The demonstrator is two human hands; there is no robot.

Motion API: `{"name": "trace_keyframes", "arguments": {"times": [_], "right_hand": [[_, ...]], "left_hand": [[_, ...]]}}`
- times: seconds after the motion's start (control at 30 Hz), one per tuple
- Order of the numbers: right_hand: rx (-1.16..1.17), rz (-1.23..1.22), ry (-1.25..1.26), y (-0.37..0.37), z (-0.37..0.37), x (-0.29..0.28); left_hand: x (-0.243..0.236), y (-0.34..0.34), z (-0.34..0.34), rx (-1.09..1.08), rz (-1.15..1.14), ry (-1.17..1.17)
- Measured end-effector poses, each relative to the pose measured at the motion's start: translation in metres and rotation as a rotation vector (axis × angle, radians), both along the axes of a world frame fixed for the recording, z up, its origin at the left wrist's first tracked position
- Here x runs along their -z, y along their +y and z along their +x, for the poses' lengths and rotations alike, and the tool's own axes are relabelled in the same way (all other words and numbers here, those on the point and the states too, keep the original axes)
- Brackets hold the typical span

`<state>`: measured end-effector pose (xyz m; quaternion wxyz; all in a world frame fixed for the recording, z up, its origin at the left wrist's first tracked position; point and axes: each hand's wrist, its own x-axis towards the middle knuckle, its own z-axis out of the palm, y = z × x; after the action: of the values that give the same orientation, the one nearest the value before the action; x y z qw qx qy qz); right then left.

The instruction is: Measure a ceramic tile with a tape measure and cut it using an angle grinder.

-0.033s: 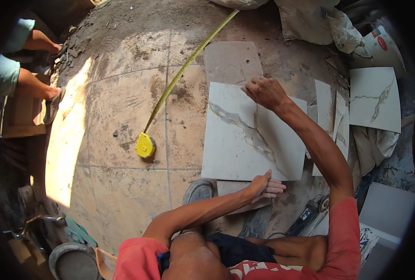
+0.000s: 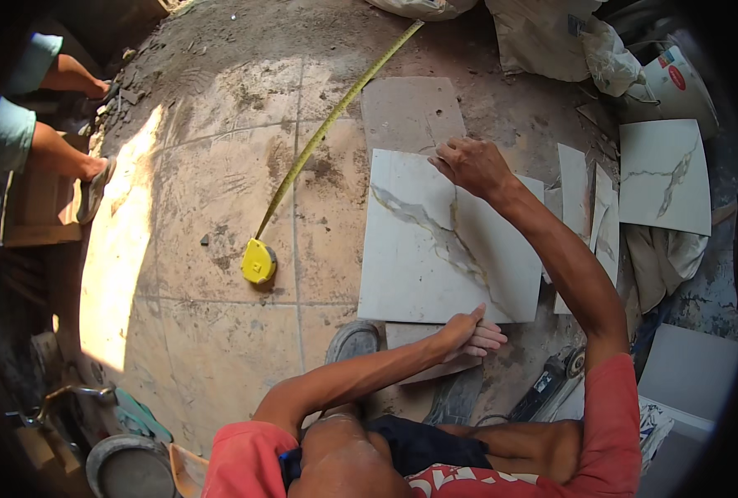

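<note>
A white tile (image 2: pixel 418 266) with grey and gold marble veins lies flat before me, on top of plain, dusty tile pieces (image 2: pixel 414 108) that stick out beyond its far and near edges. My right hand (image 2: pixel 472 166) is closed at the tile's far edge, its fingers pressed together; whatever they may pinch is hidden. At the near edge, my left hand (image 2: pixel 472 336) has its fingers stretched out, with the thumb up by the tile's rim. To the left, a yellow tape measure (image 2: pixel 258 261) rests on the floor, its blade (image 2: pixel 323 129) pulled out toward the far side.
Narrow cut tile strips (image 2: pixel 574 183) and another veined tile (image 2: pixel 666 174) are on the right. A long-railed tool (image 2: pixel 547 386) lies near my knee. Sacks (image 2: pixel 543 37) and a white bucket (image 2: pixel 676 87) stand far right. Another person's legs (image 2: pixel 66 149) show at left, above a round basin (image 2: pixel 132 469).
</note>
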<state>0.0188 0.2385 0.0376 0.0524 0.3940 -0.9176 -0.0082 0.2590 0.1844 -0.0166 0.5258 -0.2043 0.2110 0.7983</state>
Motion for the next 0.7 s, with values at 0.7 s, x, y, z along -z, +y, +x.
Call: {"name": "trace_keyframes", "arguments": {"times": [0.7], "right_hand": [[0.715, -0.654, -0.630, 0.089, 0.042, -0.035]], "left_hand": [[0.030, -0.300, -0.154, -0.423, -1.311, 1.139]]}}
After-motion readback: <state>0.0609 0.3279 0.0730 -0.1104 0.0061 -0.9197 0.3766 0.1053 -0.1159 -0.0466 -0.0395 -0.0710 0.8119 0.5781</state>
